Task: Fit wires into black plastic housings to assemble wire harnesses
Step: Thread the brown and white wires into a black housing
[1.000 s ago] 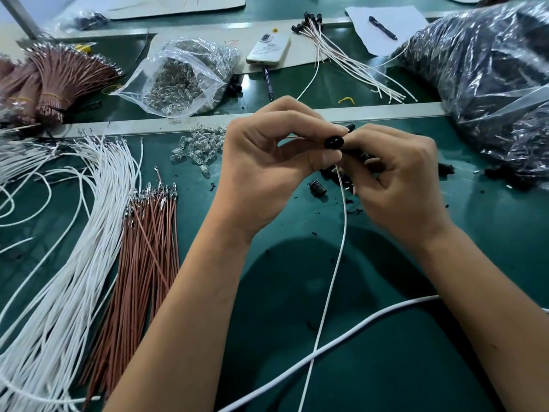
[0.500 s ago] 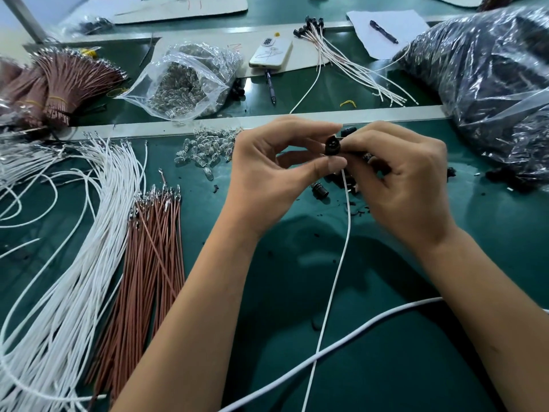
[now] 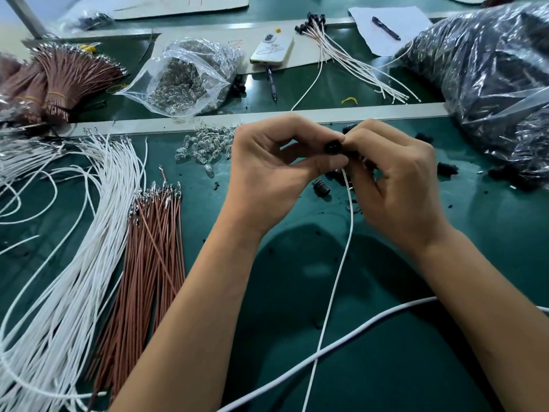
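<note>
On green bench mat [image 3: 416, 367], both hands [image 3: 335, 173] pinching black housing [image 3: 332, 147]

Left hand [image 3: 267, 171] and right hand [image 3: 395, 179] raised together, fingers [image 3: 315, 135] curled, fingertips meeting

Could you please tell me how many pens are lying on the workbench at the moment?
2. One pen lies on the white paper sheet at the far right; the other pen lies just in front of the phone. More may be hidden under the bags.
</note>
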`<move>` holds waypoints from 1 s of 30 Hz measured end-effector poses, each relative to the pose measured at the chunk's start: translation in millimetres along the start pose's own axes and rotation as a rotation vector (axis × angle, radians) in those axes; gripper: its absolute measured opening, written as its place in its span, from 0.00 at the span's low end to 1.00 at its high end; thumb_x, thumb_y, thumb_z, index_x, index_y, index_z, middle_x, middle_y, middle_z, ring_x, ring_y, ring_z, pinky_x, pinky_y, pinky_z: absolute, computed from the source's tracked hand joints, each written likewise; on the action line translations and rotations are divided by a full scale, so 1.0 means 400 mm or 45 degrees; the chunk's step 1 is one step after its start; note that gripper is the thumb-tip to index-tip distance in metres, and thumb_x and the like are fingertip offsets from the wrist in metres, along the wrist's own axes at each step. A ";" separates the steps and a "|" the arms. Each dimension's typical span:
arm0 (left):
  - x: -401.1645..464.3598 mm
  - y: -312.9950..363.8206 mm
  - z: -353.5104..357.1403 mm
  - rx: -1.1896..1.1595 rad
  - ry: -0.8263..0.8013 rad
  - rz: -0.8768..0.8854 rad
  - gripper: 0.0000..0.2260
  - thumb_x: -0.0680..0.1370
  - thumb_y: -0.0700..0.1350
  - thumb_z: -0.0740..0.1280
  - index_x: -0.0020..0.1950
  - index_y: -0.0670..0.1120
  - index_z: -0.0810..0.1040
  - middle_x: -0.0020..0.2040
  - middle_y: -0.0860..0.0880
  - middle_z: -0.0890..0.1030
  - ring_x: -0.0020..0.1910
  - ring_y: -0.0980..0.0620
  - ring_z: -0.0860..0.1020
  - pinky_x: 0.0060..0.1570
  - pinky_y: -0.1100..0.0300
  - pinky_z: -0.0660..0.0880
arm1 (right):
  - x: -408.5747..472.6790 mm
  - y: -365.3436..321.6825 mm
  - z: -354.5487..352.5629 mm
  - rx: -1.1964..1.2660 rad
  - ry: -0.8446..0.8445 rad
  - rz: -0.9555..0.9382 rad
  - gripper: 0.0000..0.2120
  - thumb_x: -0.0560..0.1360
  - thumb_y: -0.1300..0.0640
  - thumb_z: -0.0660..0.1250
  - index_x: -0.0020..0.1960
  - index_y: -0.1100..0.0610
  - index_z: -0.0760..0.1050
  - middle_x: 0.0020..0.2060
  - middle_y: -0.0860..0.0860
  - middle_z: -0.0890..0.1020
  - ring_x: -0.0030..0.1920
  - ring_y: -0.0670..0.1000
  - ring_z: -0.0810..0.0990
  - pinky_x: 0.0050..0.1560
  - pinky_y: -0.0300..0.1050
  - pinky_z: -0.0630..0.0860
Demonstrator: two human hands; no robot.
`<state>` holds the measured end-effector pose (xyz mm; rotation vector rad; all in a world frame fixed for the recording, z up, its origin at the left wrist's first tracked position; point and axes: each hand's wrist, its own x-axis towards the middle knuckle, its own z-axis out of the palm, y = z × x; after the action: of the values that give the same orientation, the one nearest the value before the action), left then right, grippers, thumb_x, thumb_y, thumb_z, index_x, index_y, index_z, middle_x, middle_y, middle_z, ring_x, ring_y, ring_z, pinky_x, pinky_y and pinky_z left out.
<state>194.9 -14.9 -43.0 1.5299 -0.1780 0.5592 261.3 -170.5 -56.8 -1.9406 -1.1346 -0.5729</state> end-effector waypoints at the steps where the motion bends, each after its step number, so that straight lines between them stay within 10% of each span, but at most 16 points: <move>1: -0.001 0.000 0.002 -0.012 0.006 -0.002 0.14 0.67 0.26 0.77 0.49 0.37 0.83 0.42 0.40 0.83 0.41 0.45 0.83 0.50 0.46 0.81 | 0.000 0.000 0.000 0.000 -0.004 0.000 0.06 0.80 0.69 0.65 0.49 0.66 0.81 0.43 0.55 0.80 0.41 0.54 0.76 0.45 0.40 0.72; 30: 0.004 -0.018 0.005 -0.399 0.137 -0.119 0.14 0.69 0.26 0.73 0.40 0.46 0.84 0.39 0.49 0.85 0.37 0.56 0.82 0.43 0.62 0.79 | 0.001 -0.001 0.012 0.156 -0.079 0.043 0.11 0.82 0.62 0.69 0.42 0.67 0.80 0.37 0.55 0.78 0.38 0.56 0.75 0.39 0.51 0.72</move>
<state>199.8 -16.2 -48.5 1.1953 -0.1047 0.5113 261.0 -166.1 -59.0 -1.8796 -1.1464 -0.4178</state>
